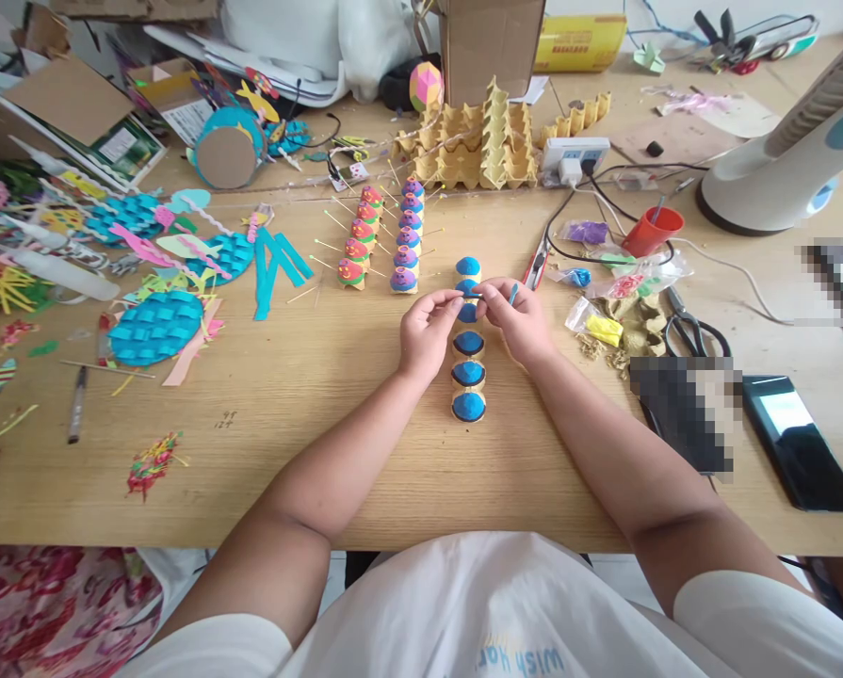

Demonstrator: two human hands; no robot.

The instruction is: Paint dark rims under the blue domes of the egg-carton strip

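Observation:
A strip of egg-carton cups stands upright before me, its domes covered in blue; the nearer ones have a dark band round the base. Over the farther domes, my left hand pinches one end of a thin dark strip. The other end is between the fingertips of my right hand. A slim blue stick also sticks up from the right hand. Whether the dark strip touches a dome, I cannot tell. Two finished-looking caterpillars, one red and green, one purple and blue, stand farther back on the left.
Woven blue paper discs and paper scraps lie left. Egg cartons are at the back. On the right are a box cutter, clay packets, scissors, a red cup, a phone and a white fan.

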